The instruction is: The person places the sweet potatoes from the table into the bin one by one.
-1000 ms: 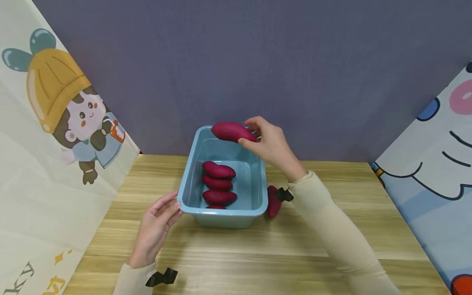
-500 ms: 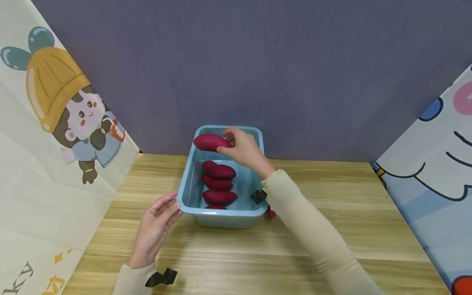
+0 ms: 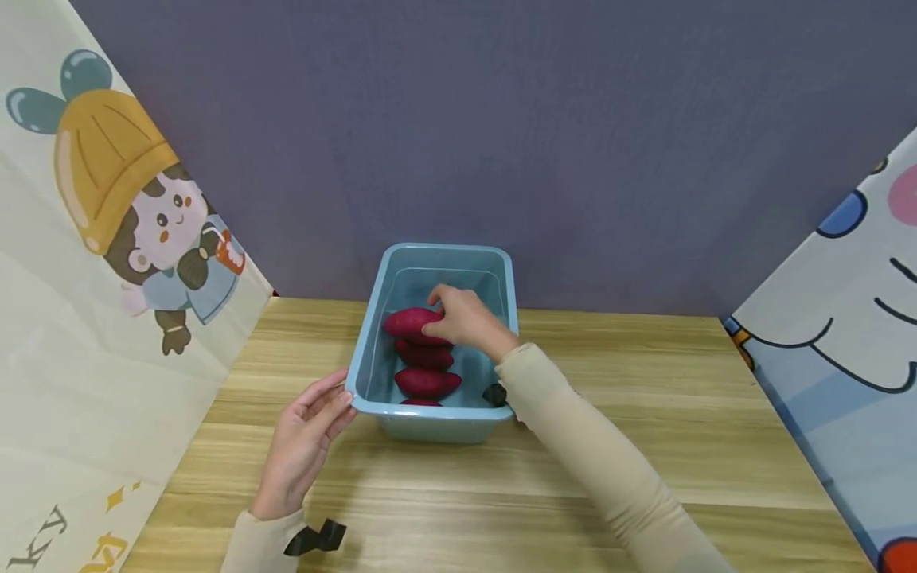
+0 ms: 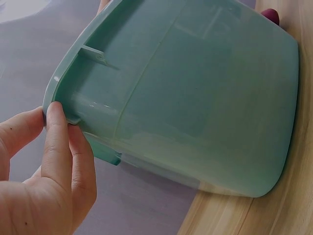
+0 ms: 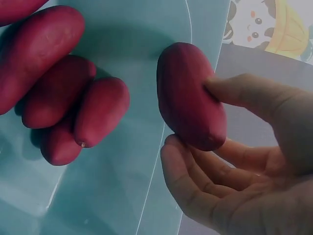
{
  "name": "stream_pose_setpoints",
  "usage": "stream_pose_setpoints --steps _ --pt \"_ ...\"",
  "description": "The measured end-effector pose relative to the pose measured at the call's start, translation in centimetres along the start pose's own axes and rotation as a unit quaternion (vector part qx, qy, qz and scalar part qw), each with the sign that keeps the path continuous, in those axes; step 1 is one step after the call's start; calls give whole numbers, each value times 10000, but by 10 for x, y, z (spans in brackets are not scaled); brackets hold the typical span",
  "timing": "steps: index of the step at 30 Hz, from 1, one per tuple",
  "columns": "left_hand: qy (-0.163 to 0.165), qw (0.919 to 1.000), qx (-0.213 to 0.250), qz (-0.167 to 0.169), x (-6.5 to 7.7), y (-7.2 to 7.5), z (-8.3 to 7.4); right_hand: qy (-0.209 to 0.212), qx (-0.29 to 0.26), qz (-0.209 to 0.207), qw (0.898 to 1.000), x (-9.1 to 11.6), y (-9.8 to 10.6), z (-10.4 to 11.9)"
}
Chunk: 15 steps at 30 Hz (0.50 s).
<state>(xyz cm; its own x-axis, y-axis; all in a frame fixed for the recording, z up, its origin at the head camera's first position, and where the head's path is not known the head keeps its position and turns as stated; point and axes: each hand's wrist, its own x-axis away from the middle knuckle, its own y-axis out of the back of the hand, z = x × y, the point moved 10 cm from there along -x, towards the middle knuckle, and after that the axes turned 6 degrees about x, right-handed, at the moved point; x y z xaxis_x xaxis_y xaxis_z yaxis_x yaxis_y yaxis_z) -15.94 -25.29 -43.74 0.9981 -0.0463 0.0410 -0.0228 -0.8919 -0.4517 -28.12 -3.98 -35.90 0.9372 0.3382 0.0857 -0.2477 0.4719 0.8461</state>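
A light-blue plastic tub (image 3: 444, 413) stands on the table, and several purple-red sweet potatoes (image 3: 427, 383) lie crosswise in it. My right hand (image 3: 467, 322) is down inside the tub, pinching one sweet potato (image 5: 190, 98) between thumb and fingers. In the right wrist view this one is apart from the pile of sweet potatoes (image 5: 44, 46); in the head view it overlaps them. With thumb and fingertips my left hand (image 3: 304, 442) pinches the tub's near left corner. The left wrist view shows those fingers (image 4: 57, 142) under the rim.
The wooden table (image 3: 645, 446) extends around the tub, and a grey-blue wall panel (image 3: 458, 143) rises right behind it. Printed sheets (image 3: 72, 318) line both sides. A dark red tip (image 4: 270, 16) shows beyond the tub in the left wrist view.
My right hand has carried the sweet potato leftward from above the tub's far right rim, then down into the tub. My left hand stays at the corner.
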Motion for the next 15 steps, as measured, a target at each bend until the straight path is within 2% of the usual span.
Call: stream_pose_setpoints --steps 8,15 --pt "-15 10000 7 -47 0 0 0 104 30 147 9998 1 -4 2" --pt "-30 10000 27 33 0 -1 1 303 -57 -234 9993 8 16 10"
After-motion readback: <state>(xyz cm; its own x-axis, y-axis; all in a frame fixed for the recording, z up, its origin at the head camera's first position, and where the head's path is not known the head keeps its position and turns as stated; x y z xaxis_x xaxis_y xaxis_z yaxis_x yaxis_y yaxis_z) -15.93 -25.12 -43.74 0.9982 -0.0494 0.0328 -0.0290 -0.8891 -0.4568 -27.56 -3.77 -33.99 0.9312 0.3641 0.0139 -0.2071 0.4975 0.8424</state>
